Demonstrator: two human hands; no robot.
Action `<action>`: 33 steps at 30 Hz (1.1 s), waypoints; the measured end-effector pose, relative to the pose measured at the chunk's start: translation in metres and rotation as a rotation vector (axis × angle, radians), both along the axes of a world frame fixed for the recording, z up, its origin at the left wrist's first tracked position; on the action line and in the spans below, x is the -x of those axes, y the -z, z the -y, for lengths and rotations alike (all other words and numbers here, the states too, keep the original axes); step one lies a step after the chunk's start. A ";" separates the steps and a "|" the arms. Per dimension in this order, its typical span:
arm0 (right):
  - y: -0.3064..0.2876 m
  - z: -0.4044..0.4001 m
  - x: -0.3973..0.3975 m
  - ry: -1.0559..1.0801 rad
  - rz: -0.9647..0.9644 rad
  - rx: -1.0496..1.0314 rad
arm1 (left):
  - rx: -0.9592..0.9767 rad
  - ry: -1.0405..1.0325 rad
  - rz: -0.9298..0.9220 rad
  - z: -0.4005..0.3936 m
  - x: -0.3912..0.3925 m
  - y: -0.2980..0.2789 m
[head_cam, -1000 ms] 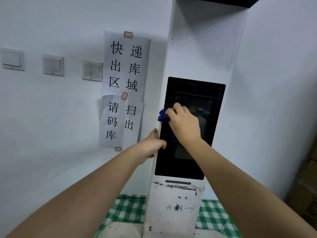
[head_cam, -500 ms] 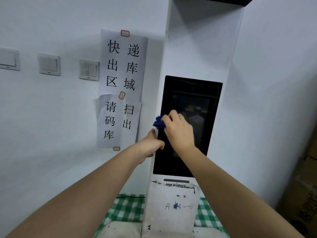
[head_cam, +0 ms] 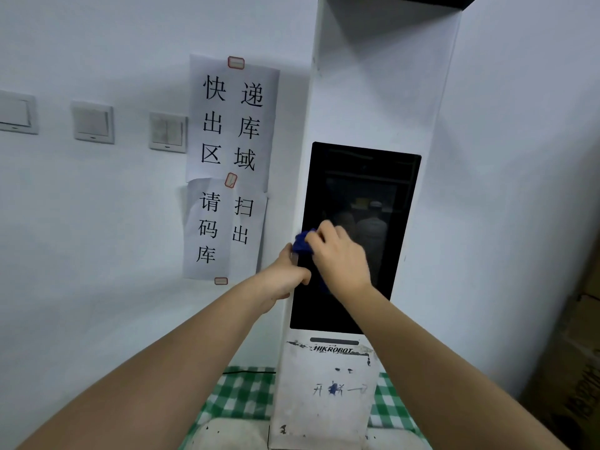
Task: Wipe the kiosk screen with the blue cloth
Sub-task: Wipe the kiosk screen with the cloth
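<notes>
Both hands engaged: left hand (head_cam: 285, 277) clasps the kiosk (head_cam: 383, 102) edge to steady it, right hand (head_cam: 341, 258) presses the bunched blue cloth (head_cam: 302, 243) against the screen (head_cam: 363, 177).

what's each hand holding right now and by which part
The right hand grips the bunched blue cloth against the kiosk screen, most of it hidden under the fingers. The left hand grips the kiosk's left edge beside the screen.
</notes>
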State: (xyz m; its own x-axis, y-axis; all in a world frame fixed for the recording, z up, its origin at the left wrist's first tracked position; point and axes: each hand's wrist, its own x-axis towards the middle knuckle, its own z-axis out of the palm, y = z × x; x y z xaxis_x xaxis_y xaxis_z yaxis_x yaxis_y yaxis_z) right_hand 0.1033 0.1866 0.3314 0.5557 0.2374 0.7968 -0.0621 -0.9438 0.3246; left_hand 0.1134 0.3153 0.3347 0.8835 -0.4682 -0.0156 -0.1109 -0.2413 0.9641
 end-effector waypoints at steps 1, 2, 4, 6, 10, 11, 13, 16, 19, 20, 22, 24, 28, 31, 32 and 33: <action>0.003 0.000 0.001 -0.009 -0.044 0.054 | 0.002 -0.002 0.002 0.000 0.000 0.000; 0.003 0.001 0.003 -0.014 -0.070 0.095 | 0.000 -0.005 0.001 0.001 -0.001 0.000; -0.007 0.006 0.003 0.002 -0.054 0.106 | -0.004 -0.001 -0.008 0.001 0.000 0.000; -0.019 0.013 0.002 0.027 0.025 0.011 | -0.019 0.005 -0.007 0.000 0.002 -0.001; -0.018 0.014 0.002 0.017 0.123 -0.138 | -0.031 0.007 0.008 -0.001 0.005 -0.002; -0.012 0.013 0.002 0.021 0.106 -0.113 | -0.025 0.000 0.011 0.000 0.004 -0.001; 0.001 0.012 0.003 0.028 0.033 -0.023 | -0.009 -0.021 0.017 0.002 0.001 0.001; 0.002 0.020 0.009 0.033 -0.081 0.158 | -0.014 -0.033 0.012 0.005 -0.001 0.003; -0.018 0.030 0.012 0.067 -0.014 0.114 | -0.031 -0.028 0.017 0.005 0.002 0.001; -0.024 0.032 0.012 0.075 0.033 0.027 | -0.041 -0.027 0.022 0.005 0.002 0.001; -0.026 0.031 0.012 0.085 0.090 -0.113 | -0.056 -0.034 0.022 0.006 0.002 0.003; -0.013 0.028 0.011 0.088 0.070 -0.090 | -0.069 -0.057 0.031 0.007 0.002 0.003; 0.005 0.032 0.015 0.045 -0.057 0.118 | -0.080 -0.068 0.039 0.010 0.002 0.002; -0.013 0.040 0.016 0.071 -0.014 0.090 | -0.089 -0.072 0.030 0.010 0.001 0.002; -0.019 0.042 0.016 0.082 0.024 0.034 | -0.088 -0.071 0.026 0.010 0.001 0.002; -0.022 0.043 0.016 0.087 0.058 -0.024 | -0.087 -0.069 0.025 0.010 0.002 0.002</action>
